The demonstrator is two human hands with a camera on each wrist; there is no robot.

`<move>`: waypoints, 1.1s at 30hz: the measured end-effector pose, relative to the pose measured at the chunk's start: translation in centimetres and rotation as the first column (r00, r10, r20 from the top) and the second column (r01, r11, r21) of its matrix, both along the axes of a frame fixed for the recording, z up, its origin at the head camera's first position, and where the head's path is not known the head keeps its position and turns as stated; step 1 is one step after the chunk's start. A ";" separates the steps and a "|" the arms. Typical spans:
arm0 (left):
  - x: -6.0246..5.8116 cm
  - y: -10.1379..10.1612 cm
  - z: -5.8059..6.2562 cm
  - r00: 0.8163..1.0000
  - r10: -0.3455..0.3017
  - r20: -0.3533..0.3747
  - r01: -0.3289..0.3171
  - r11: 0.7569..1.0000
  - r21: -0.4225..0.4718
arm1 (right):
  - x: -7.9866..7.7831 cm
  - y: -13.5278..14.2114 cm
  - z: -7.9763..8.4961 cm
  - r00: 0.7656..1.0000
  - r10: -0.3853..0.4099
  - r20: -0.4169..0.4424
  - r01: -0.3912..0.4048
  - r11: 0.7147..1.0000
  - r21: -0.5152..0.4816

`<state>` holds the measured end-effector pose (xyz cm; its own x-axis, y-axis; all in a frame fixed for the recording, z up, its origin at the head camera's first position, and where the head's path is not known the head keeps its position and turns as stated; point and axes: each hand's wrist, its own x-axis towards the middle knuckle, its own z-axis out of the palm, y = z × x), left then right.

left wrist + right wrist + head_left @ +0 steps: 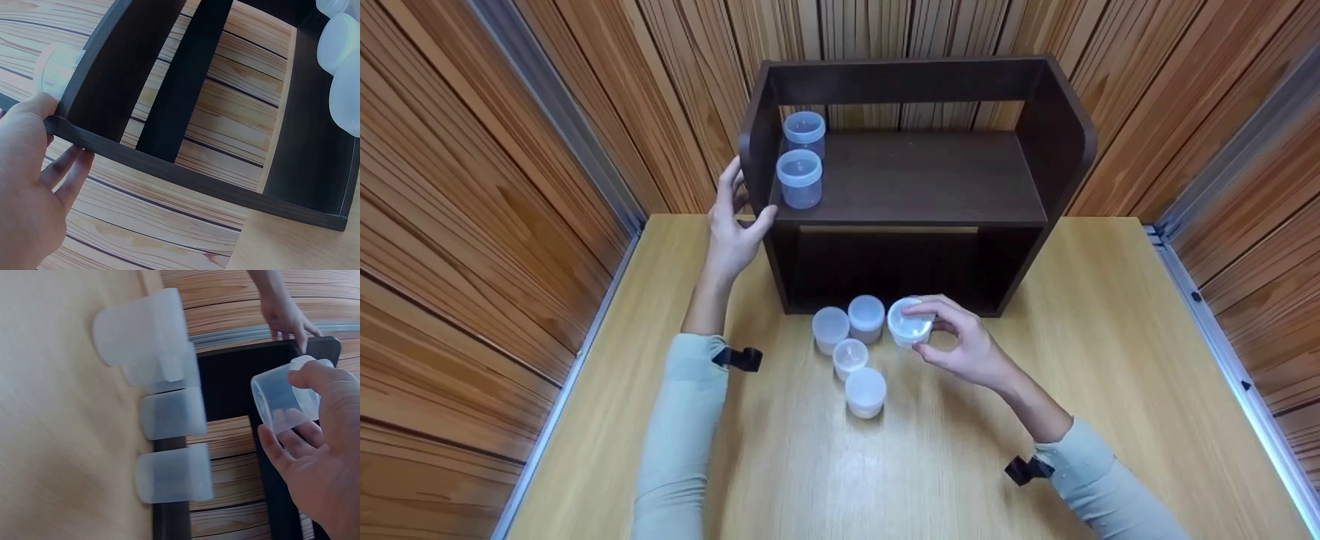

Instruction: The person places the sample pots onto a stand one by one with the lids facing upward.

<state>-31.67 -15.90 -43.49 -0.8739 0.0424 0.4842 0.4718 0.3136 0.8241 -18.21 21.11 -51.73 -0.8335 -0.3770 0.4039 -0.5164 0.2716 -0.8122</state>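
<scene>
My right hand holds a translucent plastic jar with a pale lid, thumb on one side and fingers on the other. In the right wrist view this jar is tilted and raised above the table. My left hand grips the left side panel of a dark brown two-tier shelf, thumb at the front edge and fingers around the outside. Several similar jars stand in a loose cluster in front of the shelf. On its upper tier, two jars stand one behind the other along the left wall.
The shelf stands on a light wooden table, near the wood-panelled back wall. Panelled walls with metal edge strips close in both sides. The shelf's lower compartment opens toward the jars.
</scene>
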 end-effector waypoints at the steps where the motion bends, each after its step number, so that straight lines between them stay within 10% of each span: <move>1: 0.0 0.0 0.0 1.000 -0.001 0.000 0.001 1.000 0.000 | 0.0 0.0 0.3 1.000 0.004 -0.005 -0.004 1.000 0.005; 33: 0.0 0.1 0.0 1.000 0.008 0.005 -0.008 1.000 0.013 | -2.1 -0.1 11.3 0.994 0.058 -0.090 -0.059 0.998 -0.015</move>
<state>-31.65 -15.76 -43.44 -0.8764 0.0295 0.4808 0.4657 0.3067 0.8301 -20.34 21.02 -40.47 -0.7704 -0.4163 0.4830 -0.6020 0.2251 -0.7662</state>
